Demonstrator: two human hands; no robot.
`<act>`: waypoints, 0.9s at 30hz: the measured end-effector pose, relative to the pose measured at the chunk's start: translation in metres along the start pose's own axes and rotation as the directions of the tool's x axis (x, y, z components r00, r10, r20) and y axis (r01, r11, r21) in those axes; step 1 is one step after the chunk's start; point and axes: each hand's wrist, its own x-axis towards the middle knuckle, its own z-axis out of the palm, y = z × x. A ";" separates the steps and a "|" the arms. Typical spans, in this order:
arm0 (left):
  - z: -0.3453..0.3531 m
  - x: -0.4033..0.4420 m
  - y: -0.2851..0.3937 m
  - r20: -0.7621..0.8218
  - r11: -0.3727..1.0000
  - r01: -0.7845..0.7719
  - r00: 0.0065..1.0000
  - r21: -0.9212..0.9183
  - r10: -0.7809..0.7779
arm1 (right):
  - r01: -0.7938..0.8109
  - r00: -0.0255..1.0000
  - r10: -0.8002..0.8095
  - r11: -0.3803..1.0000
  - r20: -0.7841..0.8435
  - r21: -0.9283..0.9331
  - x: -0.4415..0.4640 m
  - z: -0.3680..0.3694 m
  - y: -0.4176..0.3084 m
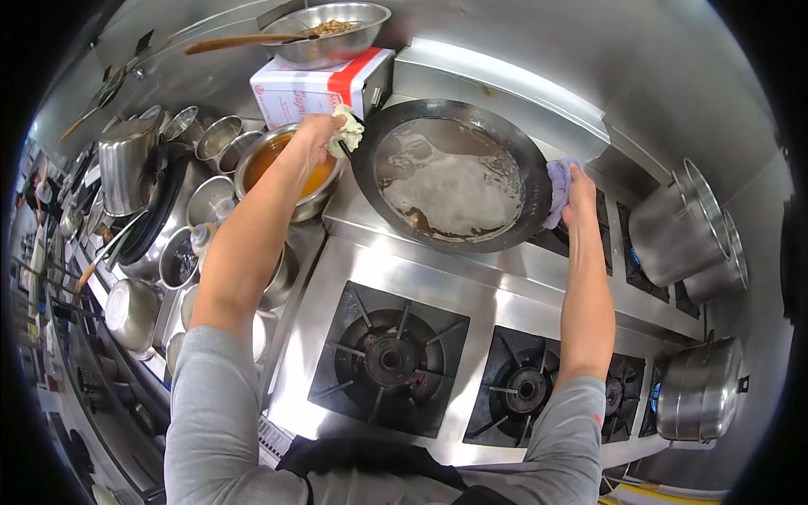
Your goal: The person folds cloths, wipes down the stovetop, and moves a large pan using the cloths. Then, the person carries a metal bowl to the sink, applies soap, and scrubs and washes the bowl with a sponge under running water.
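A large dark wok (539,189) with cloudy, foamy liquid (454,189) in it is over the raised back part of the steel stove. My left hand (318,139) grips a pale cloth (346,132) at the wok's left handle. At the opposite rim, my right hand (579,195) is closed on a bluish-purple cloth (558,189) against the wok. Just below my left forearm stands a steel pot of orange-brown liquid (268,158), partly hidden by the arm.
Two front burners (390,359) (527,389) show bare grates. Tall steel pots (677,231) and a lidded pot (697,390) stand at the right, with blue flames beside them. A box (295,94) carries a steel bowl (324,52) with a wooden-handled utensil (236,42). Bowls and pots crowd the left.
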 end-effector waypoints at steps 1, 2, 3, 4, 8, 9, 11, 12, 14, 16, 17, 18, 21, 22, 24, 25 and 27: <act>-0.002 -0.009 0.004 0.009 1.000 0.020 1.000 -0.023 -0.019 | -0.005 1.000 0.005 1.000 0.001 -0.012 -0.007 0.001 -0.006; -0.005 -0.018 0.009 0.017 0.998 0.037 0.999 -0.046 -0.036 | -0.010 1.000 0.010 1.000 0.003 -0.024 -0.013 0.002 -0.012; -0.006 -0.031 0.015 0.018 1.000 0.029 0.999 -0.013 -0.028 | -0.018 1.000 0.018 0.999 0.006 -0.036 -0.020 0.005 -0.018; -0.007 -0.048 0.023 0.014 1.000 0.021 1.000 0.020 -0.021 | -0.020 1.000 0.020 1.000 0.022 -0.015 -0.021 0.005 -0.020; -0.010 -0.096 0.047 -0.012 0.999 0.026 1.000 0.037 -0.026 | -0.070 0.995 0.066 0.997 0.079 0.037 -0.029 0.000 -0.022; -0.014 -0.094 0.050 0.023 0.998 0.019 1.000 0.059 -0.020 | -0.081 0.994 0.077 0.996 0.083 0.044 -0.037 0.000 -0.026; -0.019 -0.089 0.047 0.044 0.998 0.046 0.998 0.046 -0.048 | -0.082 0.995 0.079 0.995 0.066 0.049 -0.046 -0.001 -0.029; -0.021 -0.096 0.049 0.050 0.997 0.062 0.997 0.041 -0.064 | -0.091 0.993 0.087 0.995 0.081 0.048 -0.048 -0.002 -0.030; -0.025 -0.110 0.049 0.037 0.996 0.044 0.998 0.077 -0.047 | -0.117 0.988 0.111 0.992 0.109 0.051 -0.052 -0.004 -0.028; -0.026 -0.120 0.045 0.052 0.995 0.034 0.998 0.091 -0.039 | -0.129 0.987 0.122 0.990 0.106 0.056 -0.055 -0.006 -0.024; -0.028 -0.123 0.044 0.073 0.996 0.031 0.997 0.084 -0.037 | -0.129 0.987 0.122 0.990 0.102 0.060 -0.055 -0.007 -0.024; -0.030 -0.123 0.044 0.095 0.997 0.026 0.995 0.076 -0.033 | -0.130 0.987 0.124 0.990 0.098 0.056 -0.054 -0.008 -0.025; -0.029 -0.126 0.042 0.076 0.998 0.048 0.996 0.043 -0.052 | -0.135 0.987 0.131 0.990 0.097 0.041 -0.058 -0.007 -0.026; -0.028 -0.129 0.041 0.064 0.998 0.047 0.997 0.035 -0.050 | -0.122 0.989 0.119 0.992 0.083 0.037 -0.061 -0.006 -0.029; -0.026 -0.130 0.039 0.081 0.999 0.038 0.996 0.023 -0.040 | -0.094 0.994 0.092 0.995 0.058 0.030 -0.067 -0.004 -0.034; -0.026 -0.126 0.036 0.086 1.000 0.027 0.996 0.012 -0.028 | -0.085 0.995 0.084 0.996 0.063 0.020 -0.065 -0.004 -0.035; -0.025 -0.124 0.034 0.097 1.000 0.009 0.995 0.009 -0.010 | -0.071 0.995 0.071 0.997 0.067 -0.001 -0.063 -0.006 -0.038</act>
